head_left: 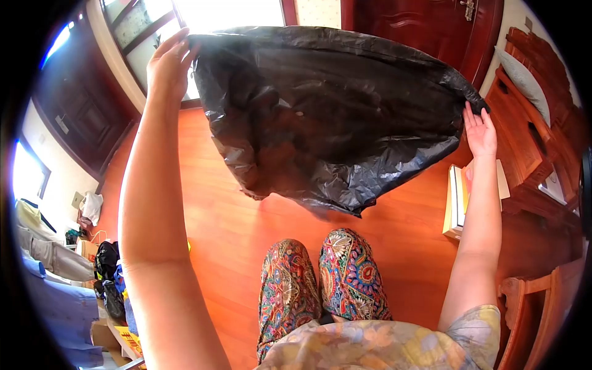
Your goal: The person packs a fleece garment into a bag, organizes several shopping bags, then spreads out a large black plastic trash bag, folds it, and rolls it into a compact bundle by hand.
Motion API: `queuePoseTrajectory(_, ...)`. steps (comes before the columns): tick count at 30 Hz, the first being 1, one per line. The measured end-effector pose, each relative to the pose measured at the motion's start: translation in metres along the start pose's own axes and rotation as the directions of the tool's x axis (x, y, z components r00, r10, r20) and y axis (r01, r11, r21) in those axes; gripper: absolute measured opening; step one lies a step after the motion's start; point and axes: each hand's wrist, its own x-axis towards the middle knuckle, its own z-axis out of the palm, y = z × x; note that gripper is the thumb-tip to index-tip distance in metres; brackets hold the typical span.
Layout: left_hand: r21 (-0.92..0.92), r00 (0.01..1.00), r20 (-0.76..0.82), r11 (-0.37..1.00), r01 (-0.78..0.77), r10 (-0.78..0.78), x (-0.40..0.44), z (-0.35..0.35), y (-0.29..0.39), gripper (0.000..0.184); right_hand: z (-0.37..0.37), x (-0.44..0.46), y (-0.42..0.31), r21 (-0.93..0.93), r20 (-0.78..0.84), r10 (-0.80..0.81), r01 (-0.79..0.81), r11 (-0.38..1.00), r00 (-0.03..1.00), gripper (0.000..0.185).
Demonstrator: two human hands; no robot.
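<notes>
A large black plastic garbage bag is stretched wide in front of me, its mouth along the upper edge and its crumpled lower part hanging above the floor. My left hand grips the bag's upper left corner, raised high. At the far right end of the rim, my right hand holds the other corner at a lower height, so the bag slants down to the right. Nothing can be made out inside the bag.
Orange-brown wooden flooring lies below. A carved wooden bench with a grey cushion stands at right, a box beside it. Clothes and bags are piled at left. A dark door and a red door stand beyond.
</notes>
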Motion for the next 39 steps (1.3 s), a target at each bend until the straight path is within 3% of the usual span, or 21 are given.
queuePoseTrajectory(5, 0.001, 0.995, -0.075, 0.998, 0.058, -0.058, -0.022, -0.009, -0.016, 0.024, 0.003, -0.023, -0.012, 0.057, 0.02, -0.053, 0.052, 0.997, 0.998, 0.026)
queuePoseTrajectory(8, 0.007, 0.991, -0.098, 0.995, 0.096, -0.095, -0.031, -0.032, -0.027, 0.028, 0.013, -0.032, -0.013, -0.029, 0.096, -0.12, 0.124, 0.992, 0.988, 0.023)
queuePoseTrajectory(13, 0.26, 0.918, -0.267, 0.896, 0.361, -0.292, -0.051, -0.091, -0.059, 0.031, 0.046, -0.025, 0.007, -0.123, 0.271, -0.204, 0.244, 0.962, 0.941, 0.018)
queuePoseTrajectory(14, 0.397, 0.865, -0.316, 0.773, 0.495, -0.391, -0.028, -0.14, -0.09, 0.038, 0.058, -0.023, 0.017, -0.138, 0.368, -0.199, 0.265, 0.954, 0.908, 0.016)
queuePoseTrajectory(15, 0.673, 0.849, -0.388, 0.519, 0.527, -0.358, -0.074, -0.1, -0.063, 0.04, 0.049, -0.032, 0.032, -0.129, 0.399, -0.219, 0.291, 0.948, 0.89, 0.019)
queuePoseTrajectory(16, 0.748, 0.853, -0.504, 0.427, 0.509, -0.135, -0.077, -0.107, -0.079, 0.047, 0.062, -0.036, 0.041, -0.137, 0.485, -0.177, 0.275, 0.952, 0.856, 0.021)
queuePoseTrajectory(17, 0.842, 0.906, -0.41, 0.339, 0.419, -0.102, -0.081, -0.107, -0.082, 0.05, 0.086, -0.051, 0.053, -0.191, 0.516, -0.179, 0.316, 0.929, 0.838, 0.024)
queuePoseTrajectory(19, 0.838, 0.961, -0.152, 0.485, 0.25, -0.232, -0.103, -0.061, -0.069, 0.055, 0.122, -0.079, 0.077, -0.31, 0.573, -0.18, 0.415, 0.855, 0.8, 0.032)
queuePoseTrajectory(21, 0.742, 0.962, 0.094, 0.662, 0.104, -0.256, -0.126, -0.014, -0.061, 0.054, 0.148, -0.097, 0.11, -0.472, 0.69, -0.155, 0.602, 0.644, 0.707, 0.04)
queuePoseTrajectory(22, 0.732, 0.945, 0.259, 0.679, -0.056, -0.201, -0.134, 0.001, -0.061, 0.059, 0.164, -0.116, 0.118, -0.479, 0.733, -0.075, 0.591, 0.649, 0.676, 0.039)
queuePoseTrajectory(23, 0.699, 0.896, 0.419, 0.682, -0.214, -0.148, -0.14, 0.016, -0.061, 0.063, 0.172, -0.116, 0.142, -0.441, 0.798, -0.163, 0.748, 0.496, 0.58, 0.037)
queuePoseTrajectory(24, 0.689, 0.852, 0.514, 0.638, -0.343, -0.096, -0.148, 0.027, -0.06, 0.069, 0.177, -0.126, 0.159, -0.408, 0.819, -0.18, 0.773, 0.486, 0.545, 0.035)
queuePoseTrajectory(25, 0.659, 0.793, 0.607, 0.591, -0.466, -0.052, -0.154, 0.036, -0.058, 0.074, 0.179, -0.133, 0.174, -0.421, 0.804, -0.131, 0.71, 0.564, 0.581, 0.033)
queuePoseTrajectory(26, 0.68, 0.787, 0.595, 0.626, -0.382, -0.166, -0.158, 0.042, -0.053, 0.08, 0.179, -0.146, 0.18, -0.461, 0.778, -0.093, 0.664, 0.589, 0.622, 0.031)
queuePoseTrajectory(29, 0.605, 0.742, 0.656, 0.683, -0.408, -0.139, -0.15, 0.019, -0.086, 0.069, 0.174, -0.16, 0.209, -0.461, 0.787, -0.049, 0.638, 0.617, 0.615, 0.034)
queuePoseTrajectory(30, 0.625, 0.78, 0.581, 0.741, -0.246, -0.232, -0.154, 0.016, -0.089, 0.053, 0.171, -0.166, 0.21, -0.475, 0.797, 0.027, 0.599, 0.645, 0.603, 0.035)
queuePoseTrajectory(31, 0.659, 0.839, 0.516, 0.707, -0.259, -0.173, -0.154, 0.012, -0.097, 0.035, 0.168, -0.17, 0.21, -0.49, 0.805, 0.101, 0.557, 0.671, 0.585, 0.036)
queuePoseTrajectory(34, 0.705, 0.856, 0.456, 0.686, -0.181, -0.243, -0.155, -0.01, -0.111, 0.024, 0.144, -0.177, 0.211, -0.43, 0.842, -0.013, 0.684, 0.59, 0.54, 0.038)
queuePoseTrajectory(36, 0.643, 0.912, 0.35, 0.763, -0.07, -0.212, -0.159, -0.021, -0.119, 0.019, 0.113, -0.174, 0.21, -0.476, 0.772, -0.156, 0.723, 0.5, 0.616, 0.033)
queuePoseTrajectory(38, 0.639, 0.921, 0.319, 0.769, -0.034, -0.224, -0.163, -0.025, -0.117, 0.018, 0.063, -0.162, 0.204, -0.626, 0.592, -0.158, 0.574, 0.528, 0.791, 0.031)
queuePoseTrajectory(39, 0.629, 0.929, 0.287, 0.778, 0.001, -0.233, -0.162, -0.026, -0.116, 0.018, 0.029, -0.152, 0.207, -0.71, 0.42, -0.126, 0.411, 0.571, 0.899, 0.029)
